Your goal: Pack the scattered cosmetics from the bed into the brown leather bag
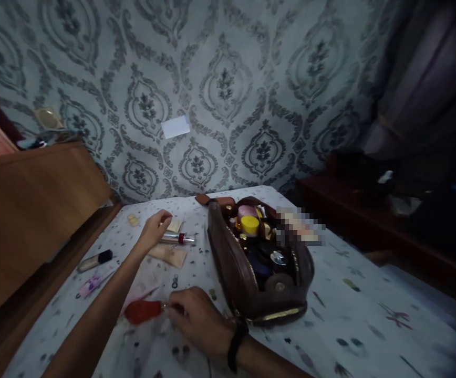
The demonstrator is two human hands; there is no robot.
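Note:
My left hand is closed at the near-left end of a silver tube with a red band; what its fingers hold is hidden. A beige tube lies just below it, and a small pale packet sits behind. My right hand, with a dark band on the wrist, pinches the metal end of a red-orange keyring-like item over the patterned sheet. To the right stands an open brown bag with a yellow-lidded jar, a pink jar and several dark items inside.
At the left lie a black-capped bottle and a floral purple tube. A wooden cabinet borders the left side. Beyond the bag is a blurred flat item. Dark furniture stands at the right, and a patterned wall behind.

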